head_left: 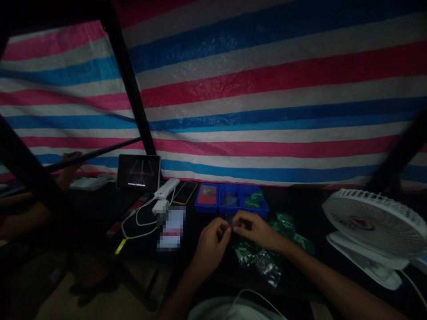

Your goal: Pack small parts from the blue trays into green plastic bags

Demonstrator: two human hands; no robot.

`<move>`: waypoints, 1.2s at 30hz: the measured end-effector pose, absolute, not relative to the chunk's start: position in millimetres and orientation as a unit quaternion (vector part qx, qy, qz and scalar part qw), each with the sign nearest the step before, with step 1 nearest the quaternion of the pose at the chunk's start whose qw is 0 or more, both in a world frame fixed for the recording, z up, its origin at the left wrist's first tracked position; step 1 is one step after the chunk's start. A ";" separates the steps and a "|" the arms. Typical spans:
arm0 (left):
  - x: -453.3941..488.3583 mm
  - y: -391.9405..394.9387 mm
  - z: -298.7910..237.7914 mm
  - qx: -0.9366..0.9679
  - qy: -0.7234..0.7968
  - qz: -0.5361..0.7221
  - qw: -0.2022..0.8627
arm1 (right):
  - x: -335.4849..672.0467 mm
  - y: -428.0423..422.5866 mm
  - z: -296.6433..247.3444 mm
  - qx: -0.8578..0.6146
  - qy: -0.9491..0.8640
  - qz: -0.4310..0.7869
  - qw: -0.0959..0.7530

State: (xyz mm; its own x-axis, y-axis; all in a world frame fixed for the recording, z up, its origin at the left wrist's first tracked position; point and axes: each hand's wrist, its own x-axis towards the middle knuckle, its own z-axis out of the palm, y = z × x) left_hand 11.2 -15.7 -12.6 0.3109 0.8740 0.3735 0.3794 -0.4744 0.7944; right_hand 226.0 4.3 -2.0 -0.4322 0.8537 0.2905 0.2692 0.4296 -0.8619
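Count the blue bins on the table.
3, side by side in a row: the left blue bin holds a red piece, the middle blue bin holds something dark, and the right blue bin holds green pieces. Others may be hidden in the dim light.

The one head-worn camera looks forward and down from above the person's left hand (210, 249) and right hand (255, 230), close behind them. It faces the blue compartment tray (231, 198) just beyond the hands, with a striped tarpaulin (267, 89) filling the view behind that tray.
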 end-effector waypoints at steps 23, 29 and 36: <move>11.5 -18.9 -6.3 0.768 0.396 0.405 0.298 | 229.1 7.0 -13.2 -0.358 -0.693 0.482 0.399; 11.2 -18.3 -7.5 0.753 0.407 0.415 0.309 | 227.0 5.0 -7.7 -0.353 -0.705 0.465 0.403; 12.0 -17.0 -9.0 0.744 0.407 0.424 0.317 | 229.0 6.2 -11.6 -0.355 -0.708 0.460 0.402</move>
State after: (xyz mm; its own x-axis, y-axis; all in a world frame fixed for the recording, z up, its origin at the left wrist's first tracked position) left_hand 12.0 -17.0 -9.0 0.3088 0.8750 0.3728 0.3378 -0.4673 0.8170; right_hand 229.0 6.2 -11.6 -0.4247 0.8720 0.2435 0.1326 0.3259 -0.9360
